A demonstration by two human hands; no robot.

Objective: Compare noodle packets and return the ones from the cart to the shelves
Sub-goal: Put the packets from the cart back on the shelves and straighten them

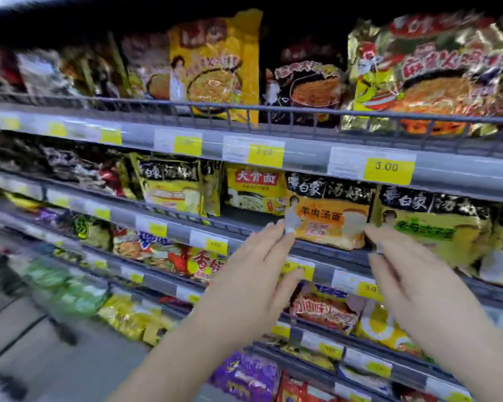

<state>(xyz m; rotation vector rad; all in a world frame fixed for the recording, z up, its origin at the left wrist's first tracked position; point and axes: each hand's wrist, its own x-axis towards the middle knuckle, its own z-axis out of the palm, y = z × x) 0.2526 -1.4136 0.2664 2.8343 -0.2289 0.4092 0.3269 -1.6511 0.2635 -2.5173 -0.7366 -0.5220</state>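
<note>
Head camera shows the orange noodle packet (328, 216) standing upright on the shelf (180, 232), just below the yellow price tag (388, 167) and a little to its left. My left hand (253, 271) and right hand (413, 274), lower than the tag, are both spread with straight fingers. Their tips touch the packet's two bottom corners, without gripping it.

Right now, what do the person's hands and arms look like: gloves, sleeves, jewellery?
No gloves on the left hand or right hand, no sleeves or watch in view. A greyish band on one right finger may be a ring; too blurred to tell.
</note>
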